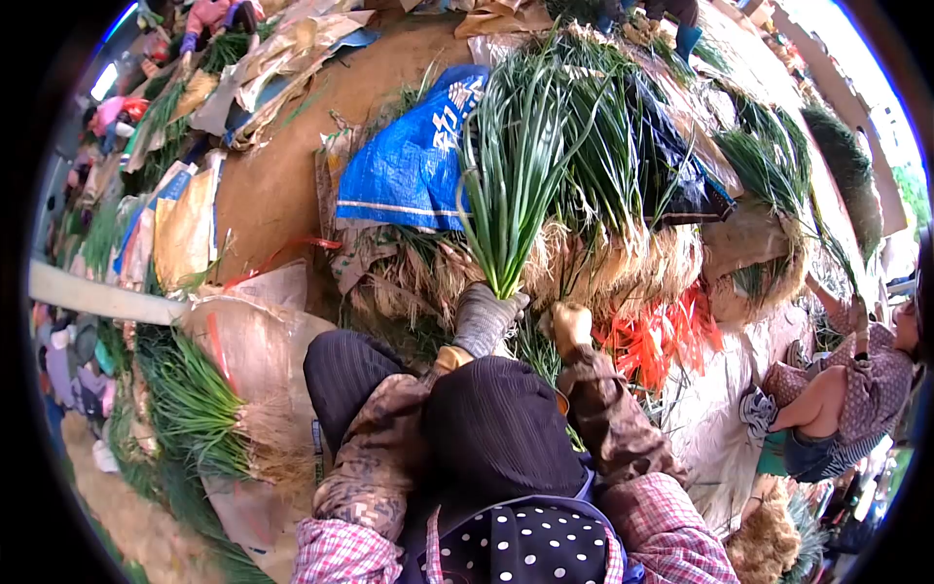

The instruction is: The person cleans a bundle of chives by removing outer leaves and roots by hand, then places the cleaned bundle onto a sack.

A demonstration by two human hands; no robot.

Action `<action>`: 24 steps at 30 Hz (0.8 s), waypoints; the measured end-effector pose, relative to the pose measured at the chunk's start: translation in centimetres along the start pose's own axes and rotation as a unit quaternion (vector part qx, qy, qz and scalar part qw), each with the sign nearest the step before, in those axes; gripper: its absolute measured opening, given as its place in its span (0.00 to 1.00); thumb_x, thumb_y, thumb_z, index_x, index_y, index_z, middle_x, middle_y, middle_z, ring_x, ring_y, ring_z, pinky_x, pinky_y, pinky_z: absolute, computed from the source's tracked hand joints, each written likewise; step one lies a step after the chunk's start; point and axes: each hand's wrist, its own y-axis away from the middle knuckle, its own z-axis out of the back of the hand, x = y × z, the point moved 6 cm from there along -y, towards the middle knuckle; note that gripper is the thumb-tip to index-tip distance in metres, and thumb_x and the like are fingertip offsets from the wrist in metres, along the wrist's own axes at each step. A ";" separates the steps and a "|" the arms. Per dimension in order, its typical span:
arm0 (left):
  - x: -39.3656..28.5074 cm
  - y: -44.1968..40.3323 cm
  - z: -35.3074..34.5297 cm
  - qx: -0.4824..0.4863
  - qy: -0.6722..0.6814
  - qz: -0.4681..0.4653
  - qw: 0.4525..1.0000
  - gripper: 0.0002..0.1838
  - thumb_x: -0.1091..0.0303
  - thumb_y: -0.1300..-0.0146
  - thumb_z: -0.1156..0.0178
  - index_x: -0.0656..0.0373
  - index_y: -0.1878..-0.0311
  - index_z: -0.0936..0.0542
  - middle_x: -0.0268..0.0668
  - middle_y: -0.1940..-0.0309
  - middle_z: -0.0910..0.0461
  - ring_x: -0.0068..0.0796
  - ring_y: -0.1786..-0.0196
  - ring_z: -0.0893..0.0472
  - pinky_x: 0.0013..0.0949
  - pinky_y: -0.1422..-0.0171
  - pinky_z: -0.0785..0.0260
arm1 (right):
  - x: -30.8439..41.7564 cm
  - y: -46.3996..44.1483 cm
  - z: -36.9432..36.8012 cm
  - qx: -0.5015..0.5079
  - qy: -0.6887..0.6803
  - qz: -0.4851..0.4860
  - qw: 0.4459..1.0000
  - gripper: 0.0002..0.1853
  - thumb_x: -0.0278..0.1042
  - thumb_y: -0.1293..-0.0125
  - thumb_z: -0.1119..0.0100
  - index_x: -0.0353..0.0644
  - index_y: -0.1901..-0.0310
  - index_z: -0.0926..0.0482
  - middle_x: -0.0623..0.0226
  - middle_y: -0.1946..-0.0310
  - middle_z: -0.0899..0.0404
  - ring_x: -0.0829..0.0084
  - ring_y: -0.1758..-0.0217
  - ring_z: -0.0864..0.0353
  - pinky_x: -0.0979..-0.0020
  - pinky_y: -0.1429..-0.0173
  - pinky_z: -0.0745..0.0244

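Note:
My left hand (pixel 484 319), in a grey knit glove, is closed around the lower end of a bunch of green onions (pixel 511 185). Their long leaves fan upward, away from me. Close by on the right, my right hand (pixel 571 326) is curled, in what looks like a pale glove; whatever is in its fingers is hidden. Just beyond both hands lies a pile of green onions (pixel 608 170), its pale roots (pixel 613 263) facing me. A blue printed sack (pixel 409 161) partly covers the pile's left side.
Red plastic ties (pixel 666 336) lie right of my right hand. More onions (pixel 199 399) rest on sacking (pixel 263 350) at the left. A person (pixel 846 389) sits at the right beside another onion stack (pixel 769 165). Other people are at the upper left. Brown ground (pixel 282 175) shows beyond.

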 end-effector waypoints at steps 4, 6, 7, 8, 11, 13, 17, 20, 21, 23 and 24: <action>-0.7 0.1 0.4 0.019 0.198 -0.051 0.979 0.10 0.76 0.46 0.35 0.62 0.60 0.20 0.36 0.70 0.18 0.24 0.73 0.19 0.25 0.72 0.26 | -3.7 3.4 0.4 0.317 0.699 0.099 0.633 0.20 0.49 0.38 0.47 0.37 0.65 0.19 0.59 0.74 0.18 0.58 0.71 0.20 0.62 0.63 0.24; 0.0 -0.6 0.4 0.007 0.181 -0.005 0.983 0.12 0.79 0.46 0.36 0.62 0.57 0.21 0.38 0.67 0.18 0.28 0.70 0.18 0.26 0.69 0.22 | -1.0 4.6 0.3 0.309 0.703 0.115 0.630 0.20 0.52 0.39 0.46 0.43 0.59 0.18 0.57 0.70 0.18 0.53 0.65 0.19 0.60 0.58 0.24; 1.6 -1.8 -0.3 0.040 0.261 -0.025 0.964 0.13 0.80 0.47 0.35 0.63 0.56 0.21 0.38 0.64 0.18 0.29 0.67 0.17 0.26 0.68 0.22 | 2.7 5.1 -0.3 0.241 0.676 0.186 0.671 0.18 0.50 0.40 0.44 0.46 0.57 0.19 0.54 0.69 0.19 0.51 0.65 0.20 0.58 0.58 0.24; 1.9 -1.6 -0.6 0.059 0.261 0.026 0.963 0.14 0.80 0.47 0.34 0.63 0.56 0.21 0.39 0.63 0.18 0.30 0.66 0.17 0.27 0.67 0.21 | 6.7 5.0 -0.7 0.125 0.601 0.246 0.750 0.17 0.48 0.39 0.44 0.47 0.56 0.20 0.53 0.70 0.19 0.50 0.65 0.20 0.57 0.60 0.25; 3.6 -2.2 -1.8 0.109 0.281 0.047 0.952 0.15 0.79 0.48 0.33 0.64 0.55 0.22 0.42 0.62 0.19 0.36 0.60 0.17 0.33 0.67 0.20 | 12.8 1.6 -1.3 -0.061 0.485 0.363 0.794 0.17 0.39 0.40 0.40 0.48 0.50 0.26 0.54 0.68 0.18 0.57 0.65 0.18 0.60 0.63 0.26; 3.5 -2.1 -2.4 0.125 0.320 0.065 0.937 0.16 0.80 0.48 0.33 0.64 0.55 0.22 0.43 0.60 0.19 0.35 0.60 0.17 0.34 0.64 0.20 | 13.4 -2.2 -2.2 -0.050 0.546 0.245 0.800 0.13 0.42 0.42 0.37 0.46 0.59 0.21 0.57 0.68 0.18 0.58 0.62 0.18 0.62 0.57 0.25; 2.7 -1.6 -2.2 0.090 0.277 0.041 0.956 0.17 0.78 0.50 0.30 0.62 0.56 0.22 0.40 0.64 0.18 0.31 0.64 0.18 0.32 0.69 0.22 | 13.8 0.3 -2.7 -0.042 0.530 0.311 0.788 0.13 0.45 0.44 0.37 0.44 0.65 0.19 0.57 0.70 0.18 0.56 0.64 0.18 0.61 0.59 0.24; 3.9 -2.6 -1.8 0.059 0.100 0.115 0.987 0.19 0.57 0.58 0.23 0.59 0.70 0.20 0.31 0.82 0.22 0.22 0.86 0.26 0.26 0.86 0.36 | 12.9 7.2 -3.1 0.008 0.492 0.366 0.790 0.12 0.43 0.43 0.40 0.44 0.66 0.19 0.56 0.78 0.20 0.54 0.71 0.19 0.59 0.65 0.25; 2.6 -1.2 -1.8 0.073 0.082 0.170 0.979 0.20 0.55 0.57 0.23 0.59 0.72 0.20 0.30 0.86 0.24 0.20 0.90 0.29 0.25 0.88 0.40 | 12.4 9.4 -3.3 0.035 0.495 0.356 0.792 0.12 0.43 0.42 0.40 0.43 0.65 0.19 0.55 0.77 0.20 0.54 0.71 0.19 0.59 0.65 0.25; 0.9 0.0 -1.6 0.111 0.115 0.118 0.980 0.18 0.57 0.55 0.24 0.60 0.74 0.21 0.33 0.82 0.22 0.19 0.87 0.28 0.26 0.87 0.39 | 11.1 12.2 -3.6 0.116 0.479 0.364 0.790 0.14 0.46 0.41 0.40 0.43 0.63 0.20 0.55 0.76 0.19 0.54 0.70 0.18 0.59 0.65 0.24; 1.0 -0.1 -1.5 0.089 0.136 0.095 0.982 0.18 0.58 0.56 0.24 0.61 0.75 0.21 0.33 0.82 0.21 0.19 0.87 0.28 0.26 0.87 0.38 | 11.0 12.6 -3.6 0.148 0.474 0.335 0.801 0.19 0.51 0.38 0.42 0.41 0.59 0.20 0.54 0.77 0.19 0.56 0.71 0.17 0.62 0.64 0.23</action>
